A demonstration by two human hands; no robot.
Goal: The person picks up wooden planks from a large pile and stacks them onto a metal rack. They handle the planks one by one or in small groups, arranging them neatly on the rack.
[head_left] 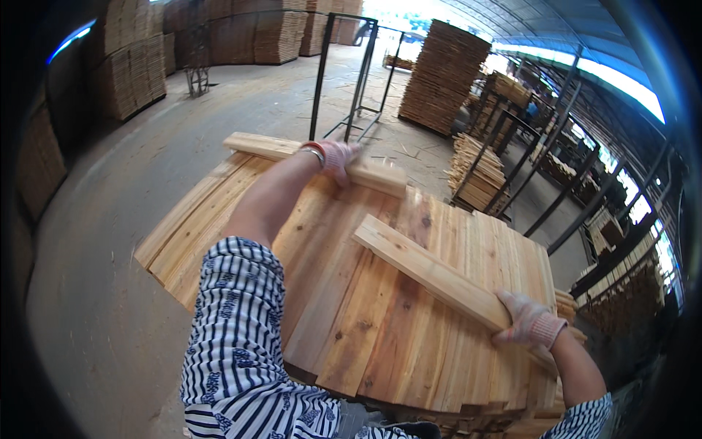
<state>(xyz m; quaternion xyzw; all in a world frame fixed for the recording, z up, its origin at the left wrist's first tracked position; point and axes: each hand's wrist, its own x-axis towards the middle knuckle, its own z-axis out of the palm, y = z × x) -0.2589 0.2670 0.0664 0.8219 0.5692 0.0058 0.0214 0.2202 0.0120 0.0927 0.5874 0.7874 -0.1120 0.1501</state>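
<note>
Stack of boards, one: its top boards are lying side by side, running from near edge to far edge, presumably so that they are forming a level layer.
Far plank, one: lying crosswise along the stack's far edge, probably bridging and steadying the boards beneath.
Left hand, gloved, motion-blurred: clamping over the far plank near its middle, seemingly to control both ends.
Near plank, one: slanting across the boards from mid-stack toward the right edge; whether it is fully resting, one cannot tell.
Right hand, gloved: clamping across the near plank's right end, likely because that end is giving leverage for turning it.
Dark metal frame, one: standing beyond the far edge.
</note>
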